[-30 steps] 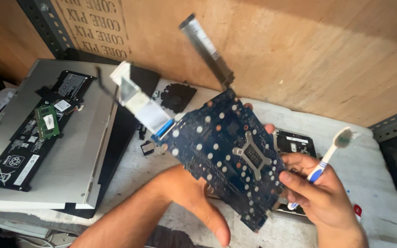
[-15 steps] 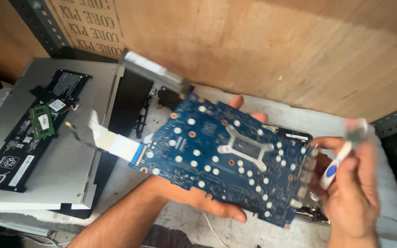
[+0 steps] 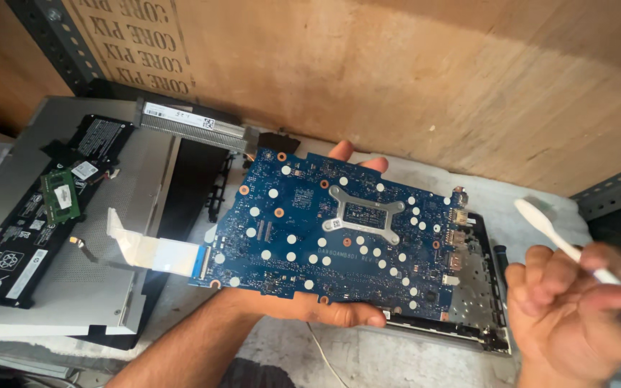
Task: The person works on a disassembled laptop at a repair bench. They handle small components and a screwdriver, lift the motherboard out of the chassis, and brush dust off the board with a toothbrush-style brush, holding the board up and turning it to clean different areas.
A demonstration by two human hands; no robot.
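Blue circuit board (image 3: 339, 233) lies flat across my left hand (image 3: 310, 305), roughly level, above the grey bench top (image 3: 397, 356). Palm is under it, thumb hooked over the near edge, fingertips (image 3: 343, 151) showing past the far edge. Hand is spread wide beneath the board, not pinching.

Board face up toward me: many pale round pads, orange-ringed holes, and a silver X-shaped bracket (image 3: 364, 212) near the middle. Small metal ports line its right end.

A flat white ribbon cable (image 3: 149, 248) runs off the board's left edge and hangs out over the open laptop shell. A finned metal strip (image 3: 188, 126) sticks out from the board's far left corner, above the shell.

My right hand (image 3: 573, 316) is well apart from the board, to the right, fingers curled around the handle of a white toothbrush (image 3: 576, 251). Brush head points up and left; it touches nothing.

Under the board's right end, on the bench, a dark metal chassis (image 3: 479, 294) with a perforated plate.

To the left, a silver laptop base (image 3: 73, 287) lies on the bench. On it, a long black battery pack (image 3: 19, 244) with a green memory module (image 3: 60, 196) lying on top.

Behind everything, a plywood wall (image 3: 411, 79) and slotted metal shelf rails (image 3: 616, 190).
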